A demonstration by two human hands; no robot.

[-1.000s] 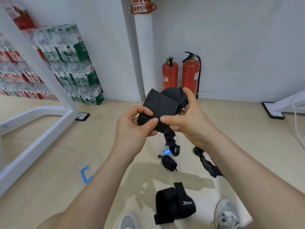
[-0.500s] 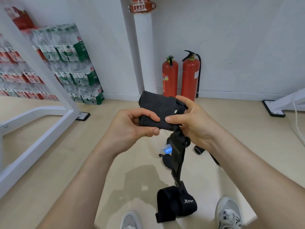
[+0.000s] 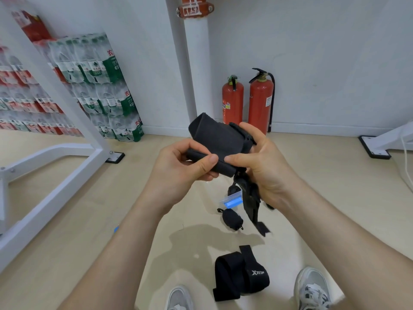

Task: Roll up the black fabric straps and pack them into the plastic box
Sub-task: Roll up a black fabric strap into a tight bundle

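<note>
I hold a black fabric strap (image 3: 214,139) at chest height with both hands. My left hand (image 3: 178,173) pinches its rolled lower edge between thumb and fingers. My right hand (image 3: 261,166) grips the strap's right side, and a loose tail (image 3: 252,206) hangs down from it. On the floor lie a small rolled black strap (image 3: 231,219) and a wider black strap with a white logo (image 3: 241,272). A clear plastic item with blue (image 3: 232,201) lies on the floor behind the hanging tail; I cannot tell whether it is the box.
Two red fire extinguishers (image 3: 247,101) stand against the back wall beside a white pipe (image 3: 194,70). Stacked bottled-water packs (image 3: 105,86) fill the left. A white metal frame (image 3: 55,159) crosses the left floor. My shoes (image 3: 311,289) show at the bottom.
The strap's lower edge is rolled tighter between my hands. The hanging tail has lifted off the logo strap and now dangles shorter to the right.
</note>
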